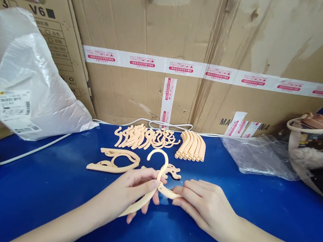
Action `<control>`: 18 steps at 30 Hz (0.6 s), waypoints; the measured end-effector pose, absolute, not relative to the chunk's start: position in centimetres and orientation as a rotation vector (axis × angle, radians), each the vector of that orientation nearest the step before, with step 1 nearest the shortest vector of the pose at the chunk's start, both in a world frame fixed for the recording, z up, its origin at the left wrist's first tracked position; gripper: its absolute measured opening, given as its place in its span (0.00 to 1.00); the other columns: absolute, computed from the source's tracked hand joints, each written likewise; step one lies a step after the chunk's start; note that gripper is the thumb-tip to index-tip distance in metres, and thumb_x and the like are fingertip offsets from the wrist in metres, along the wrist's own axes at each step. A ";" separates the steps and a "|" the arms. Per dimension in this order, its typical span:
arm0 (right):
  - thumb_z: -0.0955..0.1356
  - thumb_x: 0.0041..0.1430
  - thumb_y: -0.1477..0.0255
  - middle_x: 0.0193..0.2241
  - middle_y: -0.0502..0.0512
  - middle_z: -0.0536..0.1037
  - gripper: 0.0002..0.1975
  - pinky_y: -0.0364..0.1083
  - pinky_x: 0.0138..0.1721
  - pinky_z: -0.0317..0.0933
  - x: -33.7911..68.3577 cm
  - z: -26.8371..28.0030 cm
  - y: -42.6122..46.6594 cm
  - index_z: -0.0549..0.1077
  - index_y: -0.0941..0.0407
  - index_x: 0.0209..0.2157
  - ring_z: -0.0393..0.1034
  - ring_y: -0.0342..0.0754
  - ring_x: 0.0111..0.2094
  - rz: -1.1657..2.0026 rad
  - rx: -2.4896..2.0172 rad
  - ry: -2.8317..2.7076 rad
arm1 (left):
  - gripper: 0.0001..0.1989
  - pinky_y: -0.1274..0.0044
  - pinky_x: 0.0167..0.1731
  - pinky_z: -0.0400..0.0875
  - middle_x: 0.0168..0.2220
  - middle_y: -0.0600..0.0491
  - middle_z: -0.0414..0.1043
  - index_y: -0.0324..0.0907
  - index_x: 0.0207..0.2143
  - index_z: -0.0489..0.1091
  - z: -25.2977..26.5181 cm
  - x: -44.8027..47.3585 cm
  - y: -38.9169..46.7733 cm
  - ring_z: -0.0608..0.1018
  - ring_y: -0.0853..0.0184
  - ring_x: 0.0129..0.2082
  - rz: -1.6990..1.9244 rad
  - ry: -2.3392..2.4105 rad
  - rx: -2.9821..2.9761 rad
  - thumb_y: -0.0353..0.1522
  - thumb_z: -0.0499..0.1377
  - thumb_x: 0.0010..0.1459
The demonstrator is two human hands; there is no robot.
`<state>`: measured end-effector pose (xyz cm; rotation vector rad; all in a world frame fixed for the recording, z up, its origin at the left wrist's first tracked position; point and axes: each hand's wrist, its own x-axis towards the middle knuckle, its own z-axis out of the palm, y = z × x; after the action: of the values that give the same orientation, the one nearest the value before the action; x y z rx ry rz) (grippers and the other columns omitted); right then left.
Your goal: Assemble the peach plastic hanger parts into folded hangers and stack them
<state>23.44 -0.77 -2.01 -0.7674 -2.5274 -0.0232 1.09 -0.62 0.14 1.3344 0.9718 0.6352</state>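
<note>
Between my hands is a cream plastic folding clothes hanger (159,157), its hook pointing up and away from me. My left hand (140,188) is closed around it at the joint below the hook, and one arm of the hanger slopes down behind my fingers. My right hand (205,203) pinches the end of the other, shorter-looking arm. Just behind the left hand lies a folded hanger (117,161). Small cream hanger parts (173,172) lie partly hidden behind the held hook.
A pile of loose hooks (142,137) and a row of curved hanger arms (192,146) lie farther back on the blue table (159,237). A white plastic bag (27,80) stands left, a clear bag (261,155) right. Cardboard boxes (153,23) form the back, with a white cable (34,150) below.
</note>
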 end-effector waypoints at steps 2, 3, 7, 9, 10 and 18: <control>0.54 0.71 0.66 0.28 0.53 0.75 0.19 0.43 0.29 0.58 23.5 -2.1 -0.8 0.73 0.58 0.41 0.67 0.44 0.27 -0.006 -0.780 -2.537 | 0.21 0.88 0.08 0.62 0.26 0.56 0.69 0.38 0.44 0.67 0.0 1.1 -0.6 0.69 0.74 0.18 0.621 0.986 1.361 0.45 0.58 0.55; 0.54 0.71 0.66 0.28 0.53 0.75 0.19 0.43 0.29 0.58 23.5 -2.1 -0.8 0.73 0.58 0.40 0.67 0.44 0.27 0.001 -0.787 -2.540 | 0.21 0.88 0.08 0.62 0.26 0.56 0.69 0.38 0.45 0.67 -0.1 1.0 -0.6 0.69 0.74 0.18 0.617 0.993 1.381 0.44 0.57 0.56; 0.54 0.71 0.66 0.28 0.53 0.74 0.19 0.42 0.29 0.59 23.5 -2.2 -1.0 0.73 0.58 0.42 0.68 0.44 0.27 0.021 -0.801 -2.551 | 0.18 0.88 0.09 0.61 0.25 0.56 0.68 0.40 0.44 0.66 -0.1 1.0 -0.7 0.69 0.73 0.19 0.626 1.008 1.475 0.43 0.54 0.59; 0.54 0.71 0.66 0.28 0.53 0.74 0.19 0.42 0.29 0.60 23.5 -2.1 -1.0 0.73 0.58 0.43 0.68 0.44 0.27 0.044 -0.803 -2.559 | 0.17 0.87 0.09 0.60 0.25 0.57 0.68 0.40 0.42 0.66 -0.1 1.0 -0.8 0.68 0.73 0.18 0.621 1.010 1.503 0.44 0.54 0.59; 0.54 0.71 0.66 0.28 0.53 0.74 0.20 0.41 0.29 0.60 23.5 -2.1 -1.0 0.73 0.58 0.43 0.68 0.44 0.27 0.057 -0.805 -2.562 | 0.17 0.87 0.09 0.60 0.24 0.57 0.68 0.40 0.41 0.66 -0.1 1.0 -0.8 0.68 0.74 0.18 0.613 1.014 1.510 0.44 0.54 0.59; 0.53 0.71 0.66 0.26 0.52 0.73 0.21 0.41 0.27 0.58 23.5 -1.9 -0.8 0.73 0.59 0.41 0.66 0.43 0.25 0.047 -0.795 -2.582 | 0.21 0.85 0.12 0.57 0.22 0.58 0.66 0.39 0.51 0.63 -0.7 1.3 -1.0 0.62 0.76 0.13 0.547 1.094 1.600 0.43 0.46 0.64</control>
<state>23.55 -0.77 -1.88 -0.7948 -2.5820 0.0468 1.34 -0.99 -0.73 1.5995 1.0943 0.5471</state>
